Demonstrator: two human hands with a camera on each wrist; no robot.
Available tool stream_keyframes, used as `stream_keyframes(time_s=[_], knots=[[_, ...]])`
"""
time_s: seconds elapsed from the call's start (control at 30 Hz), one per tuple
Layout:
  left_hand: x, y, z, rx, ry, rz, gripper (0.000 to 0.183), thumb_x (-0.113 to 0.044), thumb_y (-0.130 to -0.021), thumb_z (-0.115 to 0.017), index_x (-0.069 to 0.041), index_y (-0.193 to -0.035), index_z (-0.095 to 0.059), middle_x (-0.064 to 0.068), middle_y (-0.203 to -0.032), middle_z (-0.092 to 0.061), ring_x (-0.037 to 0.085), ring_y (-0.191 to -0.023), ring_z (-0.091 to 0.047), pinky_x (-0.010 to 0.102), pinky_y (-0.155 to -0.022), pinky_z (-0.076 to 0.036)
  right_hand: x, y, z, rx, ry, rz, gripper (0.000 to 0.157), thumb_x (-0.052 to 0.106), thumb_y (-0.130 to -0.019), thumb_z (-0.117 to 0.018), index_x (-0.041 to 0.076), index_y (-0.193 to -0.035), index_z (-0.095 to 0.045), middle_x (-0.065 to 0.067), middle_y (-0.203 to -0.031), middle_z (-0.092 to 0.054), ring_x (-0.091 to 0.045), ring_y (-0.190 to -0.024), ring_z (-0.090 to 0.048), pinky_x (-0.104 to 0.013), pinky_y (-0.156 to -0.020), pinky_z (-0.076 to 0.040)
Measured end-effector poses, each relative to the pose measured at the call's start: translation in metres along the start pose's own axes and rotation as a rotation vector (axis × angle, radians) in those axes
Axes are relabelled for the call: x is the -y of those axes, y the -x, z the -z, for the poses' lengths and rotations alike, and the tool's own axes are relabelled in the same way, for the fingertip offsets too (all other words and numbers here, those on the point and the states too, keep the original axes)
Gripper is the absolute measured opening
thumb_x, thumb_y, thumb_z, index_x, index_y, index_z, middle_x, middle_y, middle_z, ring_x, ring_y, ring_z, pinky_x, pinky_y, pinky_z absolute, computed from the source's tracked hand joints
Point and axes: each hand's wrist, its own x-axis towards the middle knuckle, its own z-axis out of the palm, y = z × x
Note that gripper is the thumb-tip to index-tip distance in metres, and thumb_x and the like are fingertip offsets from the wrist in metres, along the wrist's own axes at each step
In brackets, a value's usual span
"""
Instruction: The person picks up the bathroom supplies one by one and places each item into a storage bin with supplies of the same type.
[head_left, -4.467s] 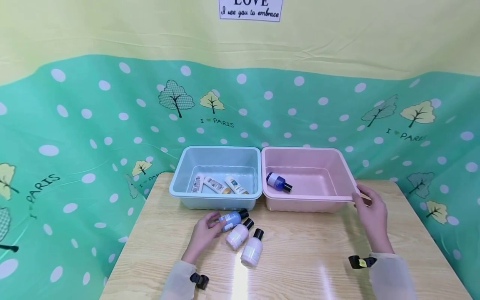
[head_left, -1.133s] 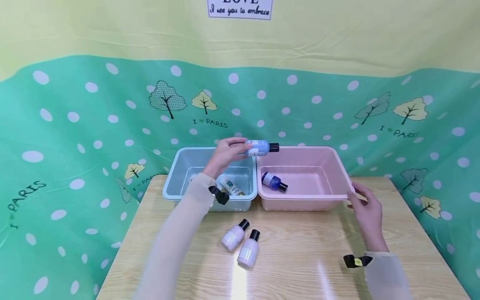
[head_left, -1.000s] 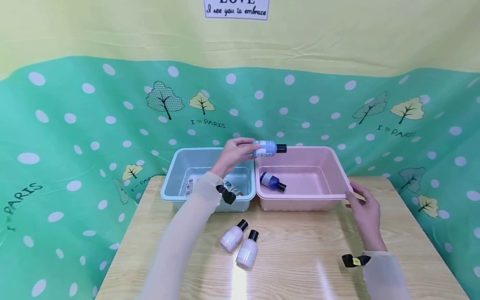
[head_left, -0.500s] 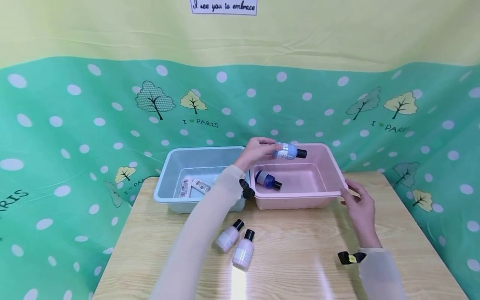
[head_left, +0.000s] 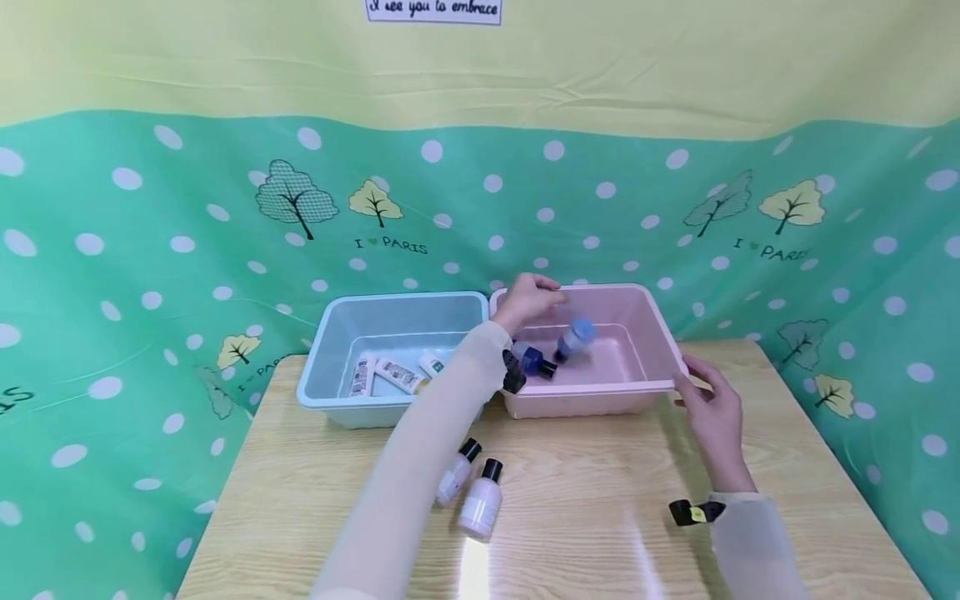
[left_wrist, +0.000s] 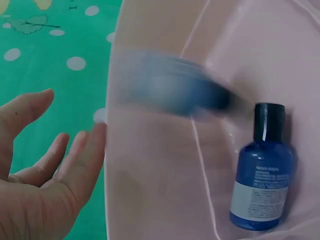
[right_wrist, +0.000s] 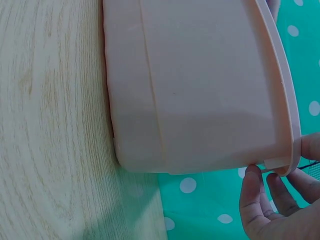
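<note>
My left hand (head_left: 531, 298) is over the back left of the pink bin (head_left: 592, 388), fingers spread with nothing in them, as the left wrist view shows. Just below it a light blue bottle with a dark cap (head_left: 576, 336) is in mid-fall inside the bin, blurred in the left wrist view. A dark blue bottle with a black cap (left_wrist: 262, 185) lies on the bin's floor, partly behind my left wrist in the head view. At the front right corner, my right hand (head_left: 714, 417) pinches the bin's rim (right_wrist: 292, 120) between thumb and fingers.
A light blue bin (head_left: 318, 402) adjoins the pink one on the left, with several white tubes (head_left: 401, 375) inside. Two pale pink bottles with black caps lie on the wooden table (head_left: 585, 500) in front; my left sleeve partly covers one bottle (head_left: 455, 477). A patterned curtain (head_left: 465, 192) hangs behind.
My left hand lifted the light blue bottle from the table, carried it right over the pink bin and let go; the bottle has dropped inside. My right hand stays on the rim.
</note>
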Motion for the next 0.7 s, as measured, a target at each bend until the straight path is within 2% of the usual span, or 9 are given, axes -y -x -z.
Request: stream_keyframes(time_s=[0.17,0.27,0.4,0.5,0.6,0.7], knots=[[-0.008,0.010,0.006,-0.007,0.142,-0.052,0.041,-0.014,-0.078,-0.075,-0.001,-0.115,-0.061,0.003,-0.094,-0.065,0.021,-0.083,-0.065,0.030,-0.071,-0.055,0.008,0.003,0.000,-0.001,-0.007,0.003,0.041,0.022,-0.091,-0.060,0.006,-0.128,-0.054,-0.014,-0.122,-0.053,-0.007,-0.084,-0.059,-0.020,-0.063,-0.053],[-0.017,0.026,0.017,-0.007,0.157,-0.110,0.040,-0.016,-0.078,-0.076,-0.003,-0.113,-0.061,0.003,-0.096,-0.064,0.022,-0.086,-0.065,0.029,-0.069,-0.055,0.008,0.003,0.000,-0.001,0.001,0.005,0.041,0.023,-0.091,-0.059,0.007,-0.129,-0.053,-0.014,-0.122,-0.052,-0.008,-0.085,-0.058,-0.019,-0.062,-0.053],[-0.023,0.061,0.038,-0.034,0.123,-0.230,0.039,-0.022,-0.076,-0.078,-0.009,-0.109,-0.063,0.002,-0.101,-0.064,0.019,-0.088,-0.064,0.026,-0.070,-0.055,0.001,0.001,-0.001,-0.015,-0.004,-0.003,0.041,0.025,-0.091,-0.059,0.010,-0.129,-0.054,-0.011,-0.119,-0.055,-0.011,-0.087,-0.059,-0.018,-0.062,-0.052],[-0.021,0.091,0.054,-0.068,0.085,-0.315,0.041,-0.025,-0.076,-0.077,-0.012,-0.112,-0.062,0.003,-0.104,-0.065,0.014,-0.089,-0.063,0.025,-0.074,-0.054,0.001,0.002,-0.002,-0.025,-0.017,-0.006,0.040,0.024,-0.091,-0.059,0.011,-0.128,-0.054,-0.011,-0.117,-0.057,-0.013,-0.087,-0.060,-0.018,-0.061,-0.052],[-0.013,0.123,0.071,-0.089,0.064,-0.347,0.044,-0.031,-0.077,-0.076,-0.015,-0.115,-0.061,0.003,-0.108,-0.063,0.014,-0.093,-0.061,0.027,-0.078,-0.053,0.001,0.003,-0.002,-0.023,-0.007,-0.009,0.040,0.026,-0.091,-0.058,0.012,-0.128,-0.054,-0.011,-0.116,-0.058,-0.013,-0.088,-0.060,-0.017,-0.062,-0.052],[0.000,0.154,0.085,-0.121,0.017,-0.348,0.046,-0.037,-0.077,-0.074,-0.019,-0.117,-0.060,-0.001,-0.111,-0.062,0.014,-0.096,-0.060,0.028,-0.080,-0.052,0.001,0.004,-0.001,-0.018,0.012,-0.026,0.041,0.030,-0.091,-0.057,0.014,-0.129,-0.053,-0.011,-0.118,-0.057,-0.010,-0.087,-0.060,-0.017,-0.063,-0.052]])
